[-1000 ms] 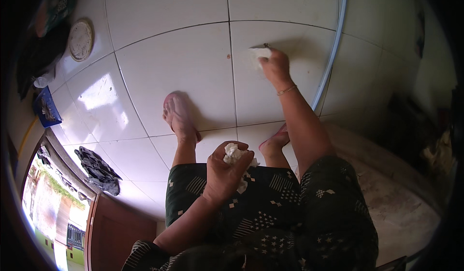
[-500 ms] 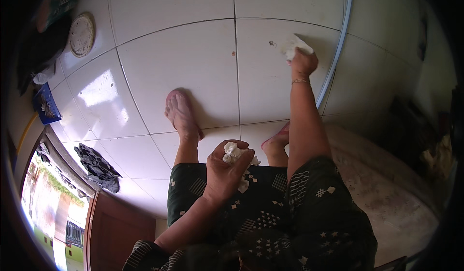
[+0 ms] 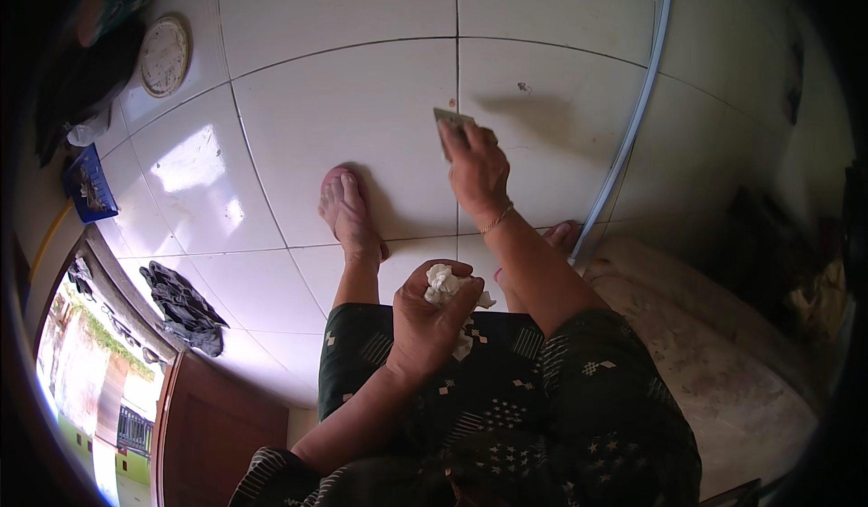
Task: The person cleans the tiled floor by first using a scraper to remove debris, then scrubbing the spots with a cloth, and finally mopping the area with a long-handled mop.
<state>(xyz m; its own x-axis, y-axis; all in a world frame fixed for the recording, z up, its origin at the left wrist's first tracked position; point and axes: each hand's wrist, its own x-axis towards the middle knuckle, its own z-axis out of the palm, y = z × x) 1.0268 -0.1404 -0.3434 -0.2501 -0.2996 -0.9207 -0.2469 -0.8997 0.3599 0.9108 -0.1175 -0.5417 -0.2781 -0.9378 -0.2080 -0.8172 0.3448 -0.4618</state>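
My left hand (image 3: pixel 425 326) is closed around a crumpled white wad (image 3: pixel 442 281), soft-looking like tissue, above my lap; some white hangs below the fingers. My right hand (image 3: pixel 479 168) grips a thin flat grey-white piece (image 3: pixel 450 127) with straight edges, its exact kind unclear. That hand is raised over the tiled floor (image 3: pixel 362 82), casting a shadow to its right. A small reddish spot (image 3: pixel 452 103) on the tile shows by the piece's upper end, and a dark mark (image 3: pixel 523 86) lies farther right.
My feet in pink sandals (image 3: pixel 345 204) rest on the tiles. A pale blue hose (image 3: pixel 637 100) runs along the right. At left are a round lid (image 3: pixel 165 56), a blue dustpan-like tray (image 3: pixel 89 184) and dark crumpled cloth (image 3: pixel 185 308). A brown door (image 3: pixel 221 421) stands lower left.
My right hand has come left and nearer to me, lifting off the floor with the flat piece. My left hand keeps its hold on the white wad.
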